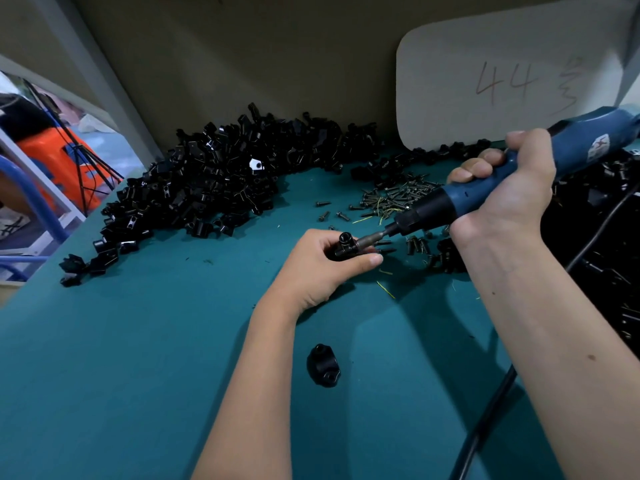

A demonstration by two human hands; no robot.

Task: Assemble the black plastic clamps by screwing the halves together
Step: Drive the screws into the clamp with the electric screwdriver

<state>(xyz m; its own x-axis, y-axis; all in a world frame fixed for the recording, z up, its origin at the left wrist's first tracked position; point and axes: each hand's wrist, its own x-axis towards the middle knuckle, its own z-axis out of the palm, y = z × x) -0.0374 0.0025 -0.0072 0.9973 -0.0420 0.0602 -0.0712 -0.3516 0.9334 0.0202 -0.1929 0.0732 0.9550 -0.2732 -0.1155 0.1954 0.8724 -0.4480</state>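
Note:
My left hand (323, 263) grips a black plastic clamp (344, 245) just above the green table (138, 341). My right hand (502, 188) holds a blue electric screwdriver (485, 188), tilted down to the left. Its metal bit (372, 239) meets the right side of the clamp. A separate black clamp half (323, 365) lies on the table near my left forearm. A large heap of black clamp parts (221, 185) fills the back left of the table. Loose dark screws (391, 197) are scattered behind my hands.
A white card (502, 81) marked 44 leans against the back wall. More black parts (606, 237) pile up at the right edge. The screwdriver's black cable (485, 427) runs down past my right forearm. Orange and blue equipment (52, 161) stands beyond the table's left edge.

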